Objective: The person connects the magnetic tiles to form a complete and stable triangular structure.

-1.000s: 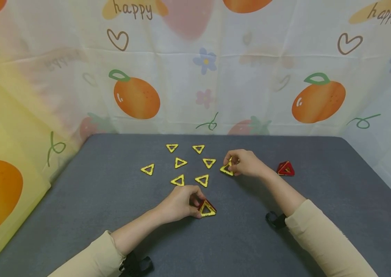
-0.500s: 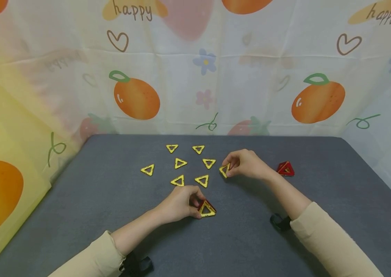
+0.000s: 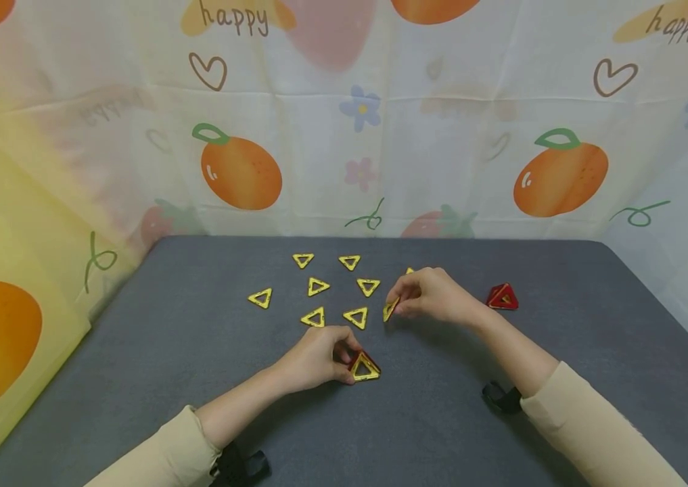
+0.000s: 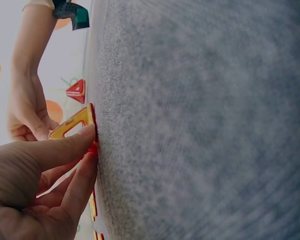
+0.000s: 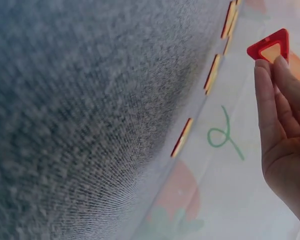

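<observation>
My left hand (image 3: 316, 358) grips a small standing piece built from triangular magnetic tiles (image 3: 367, 377), yellow on the front and red on the side, low at the table. In the left wrist view its yellow tile (image 4: 82, 116) slants up past my thumb. My right hand (image 3: 431, 294) pinches a single triangular magnetic tile (image 3: 390, 310) by its edge, tilted on end. Its red face (image 5: 271, 40) shows in the right wrist view, held between thumb and fingertips. Several flat yellow triangular tiles (image 3: 368, 281) lie between and beyond the hands.
A red tile pyramid (image 3: 503, 304) stands at the right, beyond my right forearm. Another yellow tile (image 3: 409, 270) peeks out behind my right hand. The grey table (image 3: 197, 379) ends at a fruit-printed cloth (image 3: 319, 169).
My right hand has picked up a yellow tile, drawn it slightly nearer and turned it from facing me to nearly edge-on. The left hand and its piece have stayed still.
</observation>
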`<state>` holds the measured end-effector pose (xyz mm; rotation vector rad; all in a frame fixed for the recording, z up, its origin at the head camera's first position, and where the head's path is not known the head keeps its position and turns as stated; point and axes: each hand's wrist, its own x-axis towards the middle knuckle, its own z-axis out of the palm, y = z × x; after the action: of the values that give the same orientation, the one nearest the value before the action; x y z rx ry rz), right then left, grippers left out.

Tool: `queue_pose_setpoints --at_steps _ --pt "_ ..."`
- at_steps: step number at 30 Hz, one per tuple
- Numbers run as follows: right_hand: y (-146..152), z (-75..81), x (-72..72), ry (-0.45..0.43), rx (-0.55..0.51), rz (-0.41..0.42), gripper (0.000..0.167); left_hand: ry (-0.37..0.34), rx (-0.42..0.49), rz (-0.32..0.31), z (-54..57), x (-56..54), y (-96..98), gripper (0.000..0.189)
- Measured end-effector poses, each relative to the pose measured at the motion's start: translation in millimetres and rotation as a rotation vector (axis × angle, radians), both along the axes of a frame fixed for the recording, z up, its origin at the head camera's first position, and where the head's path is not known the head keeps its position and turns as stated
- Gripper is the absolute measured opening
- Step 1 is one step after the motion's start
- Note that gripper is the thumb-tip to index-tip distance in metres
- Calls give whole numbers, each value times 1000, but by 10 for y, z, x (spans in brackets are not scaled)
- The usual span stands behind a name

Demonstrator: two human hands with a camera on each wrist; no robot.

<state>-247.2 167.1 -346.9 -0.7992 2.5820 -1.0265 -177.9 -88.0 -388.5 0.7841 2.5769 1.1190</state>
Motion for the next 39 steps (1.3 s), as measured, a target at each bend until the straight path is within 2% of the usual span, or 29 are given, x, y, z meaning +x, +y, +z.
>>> queue_pose_setpoints --at_steps 12,20,25,30,39 --pt "-37 79 182 76 -14 19 10 -2 15 -21 -9 -5 -18 34" --pt "-114 94 326 95 -93 110 14 26 -7 -26 7 -7 -15 35" --pt "-199 88 432 105 -120 181 14 16 -11 -23 6 1 -3 34" --pt "-259 73 493 115 -98 237 10 24 -14 -34 12 3 -2 33" --pt "-356 -14 533 147 -22 265 11 31 -24 -35 15 9 1 35"
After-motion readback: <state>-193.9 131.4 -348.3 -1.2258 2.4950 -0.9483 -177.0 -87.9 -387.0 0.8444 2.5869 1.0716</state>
